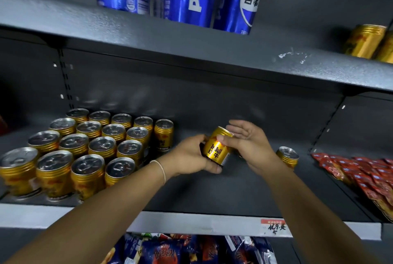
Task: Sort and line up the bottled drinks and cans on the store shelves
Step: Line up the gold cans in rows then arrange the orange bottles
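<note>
While the left hand (191,155) curls its fingers round the lower body of the held can (215,150), the right hand (247,143) lies against the can's upper side with its fingers straight and loose, and only the thumb touches metal. From the head view, the can hangs in the air just right of the block of gold cans (85,146), above the dark shelf (212,195). Its long axis is tilted, with the lid leaning up and away to the right. It will likely need righting and carrying leftward to the block's open edge, and the left hand is nearer that gap. A lone can (288,156) stands farther right of the block, partly behind the right wrist. All are short, ribbed, glossy gold cylinders with dull silver pull-tab lids. The shelf is matte, speckled grey steel.
</note>
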A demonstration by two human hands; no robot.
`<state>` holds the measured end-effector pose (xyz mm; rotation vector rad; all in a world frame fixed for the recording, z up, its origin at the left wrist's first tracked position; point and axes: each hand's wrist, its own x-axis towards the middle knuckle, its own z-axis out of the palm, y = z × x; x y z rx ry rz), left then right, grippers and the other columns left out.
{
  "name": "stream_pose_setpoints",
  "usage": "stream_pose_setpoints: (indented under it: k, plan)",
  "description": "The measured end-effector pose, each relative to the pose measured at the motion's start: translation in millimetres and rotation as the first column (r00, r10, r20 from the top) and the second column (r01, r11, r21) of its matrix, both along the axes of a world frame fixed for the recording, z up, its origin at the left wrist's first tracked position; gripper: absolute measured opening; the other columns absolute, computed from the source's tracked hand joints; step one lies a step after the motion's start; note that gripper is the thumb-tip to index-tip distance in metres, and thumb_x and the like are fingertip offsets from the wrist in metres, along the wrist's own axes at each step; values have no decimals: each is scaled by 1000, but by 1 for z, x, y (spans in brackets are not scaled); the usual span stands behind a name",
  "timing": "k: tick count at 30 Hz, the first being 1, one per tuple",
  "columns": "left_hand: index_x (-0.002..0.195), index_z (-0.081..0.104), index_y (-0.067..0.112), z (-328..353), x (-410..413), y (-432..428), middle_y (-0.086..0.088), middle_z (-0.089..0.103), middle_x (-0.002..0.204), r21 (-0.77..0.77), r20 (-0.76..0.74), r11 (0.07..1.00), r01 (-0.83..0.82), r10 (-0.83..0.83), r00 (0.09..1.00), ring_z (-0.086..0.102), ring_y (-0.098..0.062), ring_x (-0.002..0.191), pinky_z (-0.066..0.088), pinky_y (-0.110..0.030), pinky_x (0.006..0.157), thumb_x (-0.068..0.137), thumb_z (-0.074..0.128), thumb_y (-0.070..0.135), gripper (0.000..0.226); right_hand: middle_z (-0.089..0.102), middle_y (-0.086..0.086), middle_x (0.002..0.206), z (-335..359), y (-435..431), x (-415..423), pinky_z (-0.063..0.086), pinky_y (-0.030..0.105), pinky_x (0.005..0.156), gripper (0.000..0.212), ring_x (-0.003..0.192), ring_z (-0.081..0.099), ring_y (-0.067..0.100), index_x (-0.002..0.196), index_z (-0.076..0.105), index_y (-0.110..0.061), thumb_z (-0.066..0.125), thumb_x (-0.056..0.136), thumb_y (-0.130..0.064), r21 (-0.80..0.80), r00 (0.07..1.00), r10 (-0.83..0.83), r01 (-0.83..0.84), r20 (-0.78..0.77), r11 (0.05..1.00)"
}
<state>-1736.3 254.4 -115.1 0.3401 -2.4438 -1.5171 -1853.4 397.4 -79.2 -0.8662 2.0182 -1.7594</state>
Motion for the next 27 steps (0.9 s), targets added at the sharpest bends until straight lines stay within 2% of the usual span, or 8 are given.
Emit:
stream_pose_setpoints:
  k: [3, 7, 11, 14, 16, 20, 24, 27]
  plan:
    - [104, 61, 29, 0, 10, -5, 11, 71, 95, -57, -56, 992, -111, 107, 993, 68, -5, 87, 57, -31, 85, 48, 91, 43, 65, 72, 0, 113, -5, -12, 17, 54, 32, 93, 58, 106, 68, 14, 124, 58, -16, 85, 76, -32, 53, 999, 7, -9, 40, 999]
    - [101, 57, 33, -2, 29, -13, 14, 68, 90, -126, -122, 974, -190, 175, 977, 64, 3, 80, 56, -22, 75, 50, 90, 45, 62, 76, 1, 103, -16, -34, 43, 58, 33, 84, 42, 98, 73, 17, 112, 66, -16, 85, 76, -27, 5, 993, 69, -70, 92, 998]
    - [110, 51, 39, 5, 52, -34, 17, 63, 105, -276, -15, 958, -78, 77, 997, 61, 0, 95, 51, -19, 83, 63, 88, 40, 60, 77, 2, 101, -25, -51, 55, 56, 19, 65, 42, 90, 73, 12, 112, 66, -13, 86, 75, -17, -30, 981, 84, -80, 173, 996]
    - [136, 45, 32, 10, 70, -59, 21, 53, 127, -402, 74, 915, 4, 28, 997, 51, 0, 114, 35, -2, 83, 79, 77, 28, 66, 77, 3, 98, -46, -66, 61, 56, 24, 70, 43, 93, 74, 18, 109, 66, -11, 87, 72, -9, -7, 980, 70, -70, 189, 998]
    - [147, 38, 26, 14, 79, -77, 7, 49, 141, -479, 129, 878, -22, 95, 987, 46, -13, 128, 38, -11, 94, 87, 64, 20, 65, 77, 2, 99, -63, -76, 64, 57, 27, 74, 47, 95, 73, 19, 109, 66, -13, 89, 69, -8, 9, 981, 56, -59, 186, 998]
    - [144, 41, 15, 14, 84, -103, -9, 48, 144, -610, 170, 789, -72, 219, 961, 45, -28, 132, 42, -40, 106, 93, 48, 17, 51, 76, 0, 104, -89, -100, 70, 56, 45, 94, 54, 100, 72, 20, 110, 65, -21, 91, 64, -8, 50, 993, 32, -38, 110, 998]
    - [146, 39, 9, 4, 82, -115, -10, 32, 157, -656, 196, 755, -13, 187, 962, 26, -26, 145, 24, -35, 118, 98, 42, 21, 49, 74, -6, 107, -104, -123, 80, 55, 46, 96, 71, 100, 71, 13, 114, 59, -25, 90, 51, -29, 76, 1000, -2, 2, -2, 997]
    - [149, 35, 11, -4, 80, -117, -9, 27, 159, -680, 177, 733, -4, 169, 970, 20, -23, 147, 13, -31, 119, 100, 39, 25, 50, 72, -8, 107, -112, -134, 83, 55, 46, 95, 67, 100, 69, 11, 114, 57, -31, 90, 56, -34, 122, 996, -28, 38, -87, 992]
